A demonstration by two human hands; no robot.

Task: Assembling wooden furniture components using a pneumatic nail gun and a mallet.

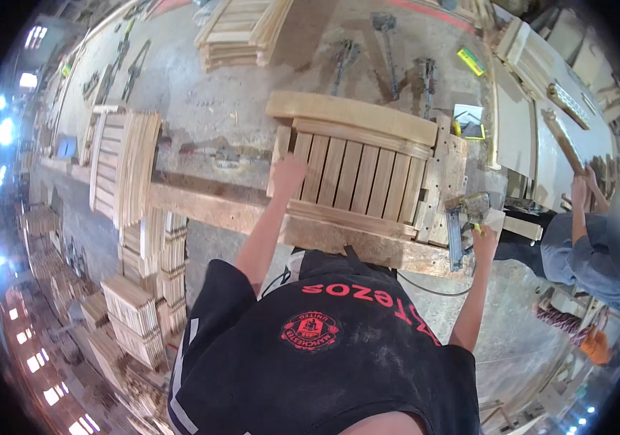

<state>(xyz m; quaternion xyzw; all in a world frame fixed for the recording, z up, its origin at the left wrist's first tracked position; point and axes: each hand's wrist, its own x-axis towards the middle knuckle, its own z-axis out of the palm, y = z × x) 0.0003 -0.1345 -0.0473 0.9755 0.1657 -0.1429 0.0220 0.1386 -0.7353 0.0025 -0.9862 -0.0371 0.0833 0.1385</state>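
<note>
I see left hand (288, 174) pressed flat on slatted wooden panel (357, 170), near-left corner; right hand (484, 239) clasping nail gun (464, 217) at right.

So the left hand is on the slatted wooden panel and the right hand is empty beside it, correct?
Not quite. In the head view the left hand does rest on the slatted wooden panel, but the right hand is not empty: it is at the nail gun by the panel's right edge.
</note>
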